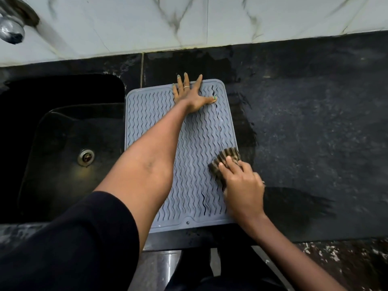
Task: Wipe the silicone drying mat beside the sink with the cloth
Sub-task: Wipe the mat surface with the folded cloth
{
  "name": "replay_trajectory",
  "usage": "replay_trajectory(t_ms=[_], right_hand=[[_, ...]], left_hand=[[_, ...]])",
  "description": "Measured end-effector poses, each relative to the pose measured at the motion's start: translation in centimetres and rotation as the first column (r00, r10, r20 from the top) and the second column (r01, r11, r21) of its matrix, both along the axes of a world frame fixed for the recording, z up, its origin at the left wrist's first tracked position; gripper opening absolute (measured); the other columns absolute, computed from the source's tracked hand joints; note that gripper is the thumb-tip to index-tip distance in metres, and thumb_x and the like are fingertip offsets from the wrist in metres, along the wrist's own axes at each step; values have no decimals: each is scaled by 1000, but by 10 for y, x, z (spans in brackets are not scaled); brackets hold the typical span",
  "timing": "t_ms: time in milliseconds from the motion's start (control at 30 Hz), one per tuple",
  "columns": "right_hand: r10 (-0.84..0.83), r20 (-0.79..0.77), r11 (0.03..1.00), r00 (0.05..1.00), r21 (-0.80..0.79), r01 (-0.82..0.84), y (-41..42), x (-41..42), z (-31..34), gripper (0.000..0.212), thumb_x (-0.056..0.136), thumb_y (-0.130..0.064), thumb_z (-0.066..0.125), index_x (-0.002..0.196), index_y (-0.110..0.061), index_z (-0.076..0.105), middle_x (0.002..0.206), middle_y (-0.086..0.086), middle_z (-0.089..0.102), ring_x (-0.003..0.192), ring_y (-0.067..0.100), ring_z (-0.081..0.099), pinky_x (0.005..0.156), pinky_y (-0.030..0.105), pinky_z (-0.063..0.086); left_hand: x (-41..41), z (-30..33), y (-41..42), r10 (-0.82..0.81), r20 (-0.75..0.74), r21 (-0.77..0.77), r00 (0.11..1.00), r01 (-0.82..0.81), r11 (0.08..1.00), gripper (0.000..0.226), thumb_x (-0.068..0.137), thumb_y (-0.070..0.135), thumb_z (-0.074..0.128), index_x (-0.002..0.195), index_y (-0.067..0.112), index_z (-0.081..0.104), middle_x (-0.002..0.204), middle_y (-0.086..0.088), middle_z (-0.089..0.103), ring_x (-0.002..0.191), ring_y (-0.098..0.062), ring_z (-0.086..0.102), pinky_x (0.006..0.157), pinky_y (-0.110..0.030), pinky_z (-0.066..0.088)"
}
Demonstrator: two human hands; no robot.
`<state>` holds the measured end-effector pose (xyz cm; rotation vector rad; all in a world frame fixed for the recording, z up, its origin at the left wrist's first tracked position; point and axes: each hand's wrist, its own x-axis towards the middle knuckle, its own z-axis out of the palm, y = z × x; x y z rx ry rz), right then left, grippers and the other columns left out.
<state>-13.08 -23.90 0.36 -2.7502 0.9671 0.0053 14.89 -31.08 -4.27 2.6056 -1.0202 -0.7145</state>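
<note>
Pressing left hand [190,95] flat on mat [147,114] | right hand [241,181] on cloth [225,157]

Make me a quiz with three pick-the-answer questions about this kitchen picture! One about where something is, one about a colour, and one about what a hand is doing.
1. Where is the sink compared with the drying mat?
A. On its left
B. On its right
C. Under it

2. What colour is the mat?
A. Red
B. Grey-blue
C. Yellow

3. What is the left hand doing?
A. Holding a cup
B. Turning the tap
C. Pressing flat on the mat, fingers spread

Answers:
1. A, the dark sink with its metal drain lies left of the mat on the black counter.
2. B, the wavy-ridged mat is pale grey-blue.
3. C, the left hand lies open near the mat's far edge, while the right hand presses the striped cloth on the mat's right side.
</note>
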Motion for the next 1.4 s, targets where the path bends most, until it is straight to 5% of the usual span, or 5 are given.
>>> replay_trajectory(t_ms=[133,400,1100,1233,1400], right_hand=[[-277,169,944,946,230,236,-43,47,26,36,80,-7,48,101,-25,72,91,4,72,75,24,59,64,32,40],[-95,159,992,983,100,80,-101,161,-30,61,88,1,45,146,-15,32,155,8,27,140,31,25,110,47,28],[-340,251,939,906,30,343,13,14,1,29,68,3,57,83,-14,73,80,10,72,65,30,61,59,36,50],[-328,454,940,829,65,336,-48,99,11,40,79,-1,45,108,-15,70,108,9,71,94,29,60,81,40,47],[-91,114,996,989,2,91,-79,164,-24,51,91,-6,42,140,-21,43,148,5,39,134,31,33,103,45,34]], left_hand=[[2,1,1,0,-18,6,1000,0,1000,94,80,69,52,152,36,0,158,-9,-22,143,-29,-29,113,-48,-19],[5,-9,-2,-29,74,49,997,25,998,73,91,49,37,151,38,-3,159,-10,-20,144,-31,-26,115,-47,-16],[-6,-3,-2,-71,118,79,990,62,995,75,91,69,22,151,34,-8,158,-13,-22,142,-36,-26,113,-51,-17],[-2,-3,12,-149,119,-46,982,156,987,63,98,56,21,152,32,-2,160,-9,-18,146,-31,-20,116,-45,-13],[-4,-12,41,-227,242,-85,943,254,963,58,102,35,25,153,16,7,162,-3,-1,149,-25,-5,121,-40,-4]])
